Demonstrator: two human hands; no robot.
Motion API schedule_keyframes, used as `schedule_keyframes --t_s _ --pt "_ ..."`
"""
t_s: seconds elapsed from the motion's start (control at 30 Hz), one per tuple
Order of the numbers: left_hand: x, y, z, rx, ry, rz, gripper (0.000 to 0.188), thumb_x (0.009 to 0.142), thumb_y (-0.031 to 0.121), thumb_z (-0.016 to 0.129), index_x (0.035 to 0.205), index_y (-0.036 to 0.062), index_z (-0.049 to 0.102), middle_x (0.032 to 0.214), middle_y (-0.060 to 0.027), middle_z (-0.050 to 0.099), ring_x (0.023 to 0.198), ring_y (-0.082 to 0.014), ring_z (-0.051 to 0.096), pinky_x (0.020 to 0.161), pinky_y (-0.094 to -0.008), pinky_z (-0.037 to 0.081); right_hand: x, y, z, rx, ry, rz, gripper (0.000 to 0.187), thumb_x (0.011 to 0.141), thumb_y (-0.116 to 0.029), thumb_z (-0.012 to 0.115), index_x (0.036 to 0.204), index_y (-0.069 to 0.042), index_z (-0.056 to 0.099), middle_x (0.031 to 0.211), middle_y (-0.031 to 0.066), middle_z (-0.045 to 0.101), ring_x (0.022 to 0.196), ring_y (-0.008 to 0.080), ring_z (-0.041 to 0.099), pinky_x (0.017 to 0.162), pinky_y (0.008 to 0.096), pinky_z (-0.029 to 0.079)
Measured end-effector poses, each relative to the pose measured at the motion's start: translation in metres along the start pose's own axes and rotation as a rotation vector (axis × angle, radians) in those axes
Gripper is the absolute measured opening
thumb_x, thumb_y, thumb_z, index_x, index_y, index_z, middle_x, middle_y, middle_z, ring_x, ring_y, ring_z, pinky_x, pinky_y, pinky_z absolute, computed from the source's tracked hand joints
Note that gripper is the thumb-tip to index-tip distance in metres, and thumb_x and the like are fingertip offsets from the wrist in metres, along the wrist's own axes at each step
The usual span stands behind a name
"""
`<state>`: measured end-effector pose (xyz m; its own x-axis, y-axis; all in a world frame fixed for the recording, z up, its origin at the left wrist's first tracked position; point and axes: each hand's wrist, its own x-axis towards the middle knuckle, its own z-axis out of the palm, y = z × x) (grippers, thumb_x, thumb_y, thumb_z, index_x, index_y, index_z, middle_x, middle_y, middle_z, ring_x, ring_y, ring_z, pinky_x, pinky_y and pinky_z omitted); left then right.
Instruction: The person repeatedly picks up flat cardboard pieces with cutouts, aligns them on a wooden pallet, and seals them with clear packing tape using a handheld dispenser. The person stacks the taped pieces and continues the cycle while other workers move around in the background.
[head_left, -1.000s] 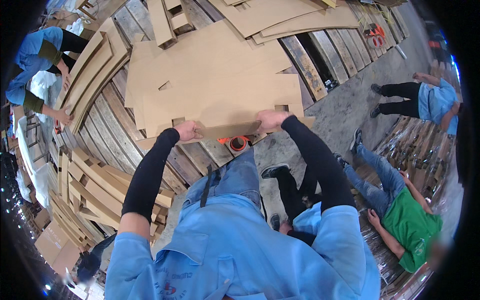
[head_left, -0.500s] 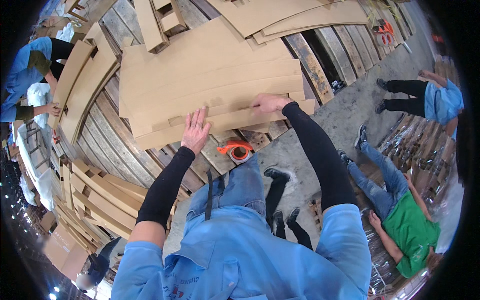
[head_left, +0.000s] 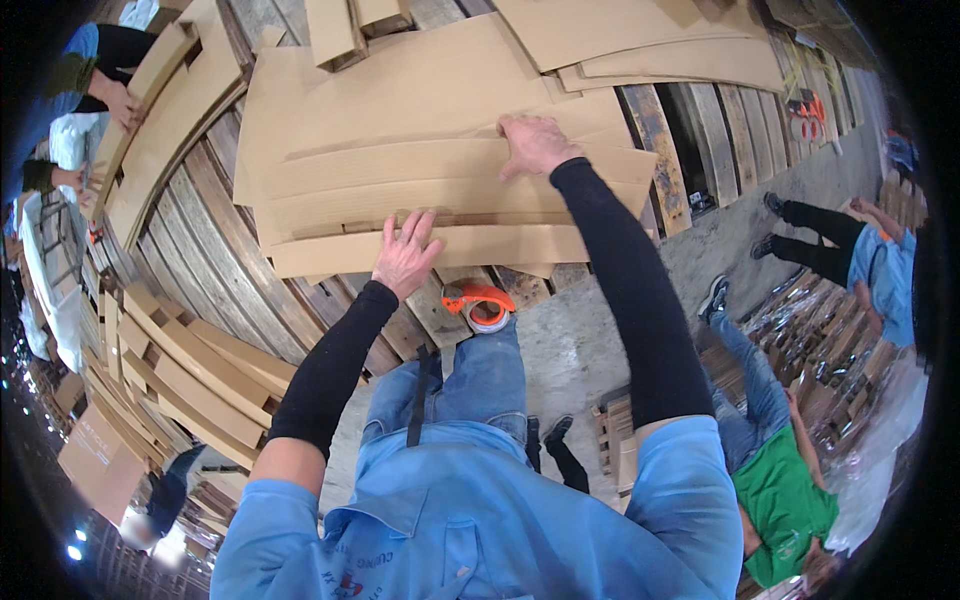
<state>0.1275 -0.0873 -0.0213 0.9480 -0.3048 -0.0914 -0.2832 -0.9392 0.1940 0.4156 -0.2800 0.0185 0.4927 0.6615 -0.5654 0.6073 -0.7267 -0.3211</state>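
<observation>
A large brown cardboard sheet (head_left: 400, 95) lies in front of me, with creased, slotted strips along its near side. One strip (head_left: 390, 180) stands partly folded up. My right hand (head_left: 540, 147) grips its upper edge, fingers curled over the far side and thumb on the near face. My left hand (head_left: 407, 255) rests with spread fingers on the near flap (head_left: 330, 252), to the left of my right hand. Just below the cardboard, an orange tape dispenser (head_left: 480, 304) with a roll of tape sits at the table edge by my legs.
The cardboard lies on a slatted wooden surface (head_left: 190, 225). More flat sheets (head_left: 650, 40) are at the back right, beside another orange dispenser (head_left: 804, 115). Folded cardboard pieces (head_left: 190, 360) are stacked at left. A co-worker's hands (head_left: 118, 100) touch a long strip. Other people stand at right.
My right hand has moved away from me and now grips the strip, which is raised from the sheet. My left hand has shifted slightly right along the near flap.
</observation>
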Motion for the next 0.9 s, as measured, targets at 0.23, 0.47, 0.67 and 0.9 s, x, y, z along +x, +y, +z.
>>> schedule_keyframes --t_s 0.23,0.47,0.67,0.9 --pt "0.009 -0.002 -0.006 -0.174 -0.218 -0.243 0.031 0.092 0.02 0.059 0.123 0.0176 0.062 0.137 -0.0158 0.058 0.128 -0.0369 0.057 0.108 -0.0655 0.035 -0.06 -0.05 0.019 -0.098 0.154 -0.197 0.032 0.079 -0.02 0.071 0.109 -0.011 0.077 0.106 0.0175 0.071 0.108 0.0312 0.067 0.094 0.0437 0.05" --pt "-0.047 0.012 0.103 -0.444 0.116 -0.195 0.028 0.096 0.019 0.058 0.122 0.017 0.067 0.102 -0.015 0.069 0.105 -0.0314 0.068 0.093 -0.0498 0.055 -0.111 -0.065 0.077 -0.217 0.411 -0.283 0.057 0.079 -0.011 0.067 0.136 -0.016 0.066 0.135 0.0086 0.06 0.125 0.0276 0.056 0.103 0.0454 0.046" --pt "-0.026 0.007 0.027 -0.177 0.039 -0.07 0.023 0.082 0.021 0.068 0.104 0.0154 0.072 0.149 -0.0096 0.056 0.132 -0.0309 0.057 0.109 -0.0565 0.044 -0.091 -0.057 0.068 -0.116 0.369 -0.198 0.052 0.082 -0.011 0.064 0.134 -0.016 0.066 0.12 0.0127 0.071 0.108 0.0312 0.068 0.097 0.0449 0.052" --pt "0.001 -0.032 -0.007 -0.122 0.197 0.077 0.014 0.081 0.024 0.072 0.092 0.0155 0.072 0.166 -0.0071 0.038 0.156 -0.0283 0.03 0.128 -0.0624 0.013 -0.027 -0.047 0.033 -0.108 0.351 -0.15 0.045 0.09 -0.023 0.064 0.135 -0.021 0.065 0.113 0.0147 0.074 0.105 0.0333 0.07 0.097 0.0456 0.052"
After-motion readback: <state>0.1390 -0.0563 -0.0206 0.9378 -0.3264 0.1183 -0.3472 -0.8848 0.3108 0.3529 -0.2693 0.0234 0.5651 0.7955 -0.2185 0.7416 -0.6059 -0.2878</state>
